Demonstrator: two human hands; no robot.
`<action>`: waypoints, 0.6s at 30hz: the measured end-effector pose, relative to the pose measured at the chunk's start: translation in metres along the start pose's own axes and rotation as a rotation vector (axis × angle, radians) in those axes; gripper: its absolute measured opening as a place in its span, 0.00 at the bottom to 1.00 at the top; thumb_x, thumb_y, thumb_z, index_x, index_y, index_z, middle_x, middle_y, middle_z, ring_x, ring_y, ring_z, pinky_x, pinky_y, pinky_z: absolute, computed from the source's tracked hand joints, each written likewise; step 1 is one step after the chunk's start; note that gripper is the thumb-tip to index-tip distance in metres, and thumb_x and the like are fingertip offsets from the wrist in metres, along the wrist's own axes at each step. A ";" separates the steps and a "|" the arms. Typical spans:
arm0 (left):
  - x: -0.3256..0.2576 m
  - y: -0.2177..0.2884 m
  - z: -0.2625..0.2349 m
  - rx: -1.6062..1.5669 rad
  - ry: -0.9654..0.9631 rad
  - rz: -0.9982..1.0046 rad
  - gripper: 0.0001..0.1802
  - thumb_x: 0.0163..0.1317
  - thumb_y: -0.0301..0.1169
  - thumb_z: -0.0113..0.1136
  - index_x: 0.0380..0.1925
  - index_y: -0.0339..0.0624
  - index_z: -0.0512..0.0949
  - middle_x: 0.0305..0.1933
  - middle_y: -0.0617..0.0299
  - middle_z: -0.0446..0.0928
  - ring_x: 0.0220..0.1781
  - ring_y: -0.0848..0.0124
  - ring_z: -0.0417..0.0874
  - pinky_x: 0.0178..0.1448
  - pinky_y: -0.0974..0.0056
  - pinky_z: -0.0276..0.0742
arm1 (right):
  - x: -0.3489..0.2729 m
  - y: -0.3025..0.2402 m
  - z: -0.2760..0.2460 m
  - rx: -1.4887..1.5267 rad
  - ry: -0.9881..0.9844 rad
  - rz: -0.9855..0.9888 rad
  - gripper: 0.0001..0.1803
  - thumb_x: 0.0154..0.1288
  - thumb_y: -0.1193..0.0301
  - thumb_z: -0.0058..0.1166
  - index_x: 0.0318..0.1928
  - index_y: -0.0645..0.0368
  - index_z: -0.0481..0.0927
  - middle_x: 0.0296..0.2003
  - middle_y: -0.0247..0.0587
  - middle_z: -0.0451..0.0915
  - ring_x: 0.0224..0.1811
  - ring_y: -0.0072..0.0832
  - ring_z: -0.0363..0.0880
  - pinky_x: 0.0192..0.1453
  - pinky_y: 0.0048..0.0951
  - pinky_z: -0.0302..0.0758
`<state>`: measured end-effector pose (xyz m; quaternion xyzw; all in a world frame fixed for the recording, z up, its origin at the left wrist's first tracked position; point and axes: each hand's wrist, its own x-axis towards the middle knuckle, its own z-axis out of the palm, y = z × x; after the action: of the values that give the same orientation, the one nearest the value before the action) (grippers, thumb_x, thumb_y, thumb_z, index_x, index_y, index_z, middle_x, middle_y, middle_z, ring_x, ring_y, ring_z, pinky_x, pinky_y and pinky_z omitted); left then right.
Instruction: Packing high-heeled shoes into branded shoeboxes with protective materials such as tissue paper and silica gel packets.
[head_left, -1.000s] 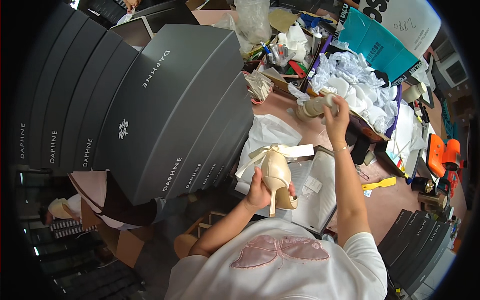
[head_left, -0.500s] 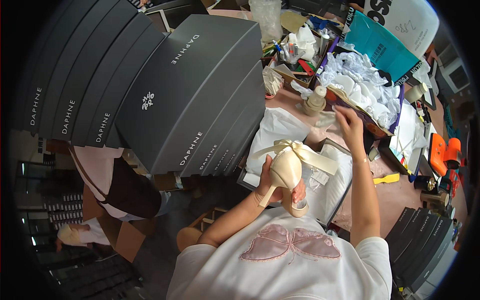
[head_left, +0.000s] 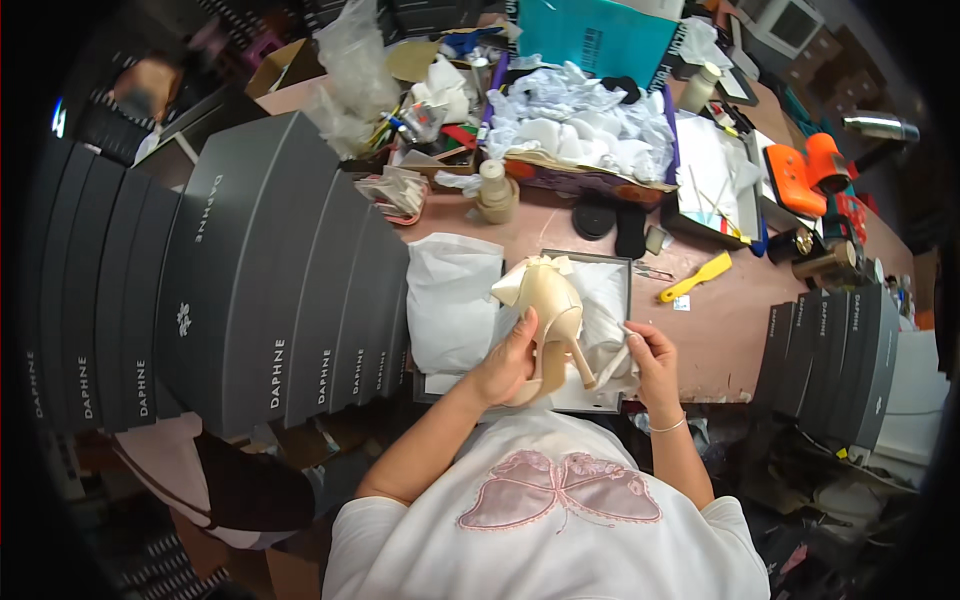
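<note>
One cream satin high-heeled shoe (head_left: 552, 302) and one pale crumpled cloth (head_left: 630, 372) occupy the frame's centre. The left hand (head_left: 508, 362), thumb raised, curls round the shoe; the right hand (head_left: 656, 366), fingers bent, pinches the cloth.

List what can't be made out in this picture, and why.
All in the head view:
Floor of the open box: hidden by the shoe and white paper.
Left hand: its fingers are partly hidden behind the shoe.
Pale material at the right hand: too small and partly covered to tell cloth from paper.
Stacked dark boxes on the left: their walls hide any contents.
Tan shape, upper left: too blurred.
</note>
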<state>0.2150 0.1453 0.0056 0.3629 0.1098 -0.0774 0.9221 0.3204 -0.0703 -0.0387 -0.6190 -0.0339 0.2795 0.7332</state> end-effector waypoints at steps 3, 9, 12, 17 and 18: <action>0.002 0.014 -0.001 0.295 -0.050 -0.083 0.34 0.70 0.57 0.35 0.66 0.44 0.55 0.56 0.64 0.65 0.55 0.75 0.66 0.62 0.68 0.62 | -0.015 0.004 -0.002 0.010 -0.030 0.019 0.11 0.65 0.75 0.55 0.47 0.62 0.80 0.34 0.26 0.77 0.33 0.10 0.68 0.36 0.13 0.65; -0.018 -0.011 -0.012 0.394 0.084 -0.329 0.34 0.69 0.60 0.31 0.61 0.46 0.60 0.47 0.65 0.67 0.45 0.77 0.67 0.51 0.70 0.68 | -0.046 0.015 -0.004 -0.248 -0.187 -0.022 0.08 0.61 0.78 0.56 0.41 0.64 0.81 0.34 0.30 0.77 0.33 0.14 0.70 0.38 0.16 0.67; -0.030 -0.033 -0.019 0.360 0.105 -0.405 0.35 0.68 0.62 0.32 0.61 0.45 0.60 0.48 0.65 0.67 0.46 0.77 0.67 0.51 0.69 0.68 | -0.059 0.018 -0.008 -0.355 -0.310 -0.043 0.08 0.59 0.78 0.57 0.40 0.65 0.81 0.36 0.35 0.77 0.34 0.18 0.72 0.40 0.19 0.68; -0.037 -0.035 -0.007 0.319 0.219 -0.535 0.33 0.70 0.59 0.30 0.61 0.46 0.60 0.48 0.65 0.67 0.45 0.77 0.66 0.49 0.68 0.68 | -0.073 0.016 -0.012 -0.397 -0.395 0.010 0.09 0.55 0.77 0.58 0.39 0.61 0.83 0.33 0.38 0.80 0.35 0.23 0.76 0.42 0.22 0.71; -0.038 -0.035 -0.006 0.315 0.231 -0.521 0.32 0.71 0.58 0.30 0.61 0.46 0.61 0.48 0.65 0.67 0.45 0.77 0.66 0.49 0.68 0.68 | -0.073 0.016 -0.012 -0.399 -0.410 -0.009 0.09 0.55 0.77 0.58 0.38 0.61 0.83 0.33 0.38 0.80 0.35 0.24 0.77 0.42 0.23 0.72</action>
<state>0.1702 0.1262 -0.0114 0.4670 0.2896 -0.2851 0.7853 0.2577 -0.1129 -0.0344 -0.6814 -0.2384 0.3834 0.5760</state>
